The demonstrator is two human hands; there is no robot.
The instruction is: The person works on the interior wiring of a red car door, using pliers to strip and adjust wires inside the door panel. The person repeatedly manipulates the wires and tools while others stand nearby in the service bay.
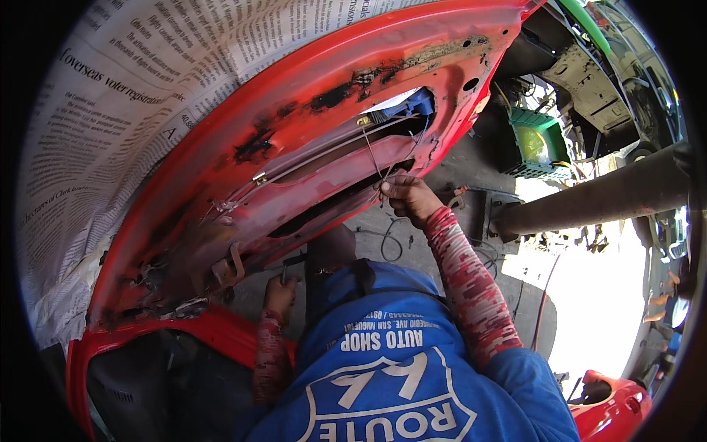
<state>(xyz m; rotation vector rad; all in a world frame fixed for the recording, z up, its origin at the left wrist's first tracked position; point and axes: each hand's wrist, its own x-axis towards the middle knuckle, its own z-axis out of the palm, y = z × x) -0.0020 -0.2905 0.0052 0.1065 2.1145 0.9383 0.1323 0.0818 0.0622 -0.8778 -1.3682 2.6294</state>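
Observation:
A red car body panel (221, 140) with worn, blackened patches stands open in front of me. My right hand (414, 197) pinches the lower end of some thin wires (373, 151), at the edge of the panel's long opening. The wires run up from my fingertips to a yellowish clip (363, 121) and toward a blue part (420, 103) inside the cavity. A thin metal rod (309, 156) lies along the opening. Lower down, my left hand (280, 295) is closed around a slim dark tool (296, 259) beneath the panel; its exact kind is unclear.
Newspaper sheets (132, 88) cover the area beyond the panel. A green crate (534, 144) stands at the far right, near a thick metal post (596, 195). Cables and a hose (543, 302) lie on the floor. Another red car part (615, 405) sits at the lower right.

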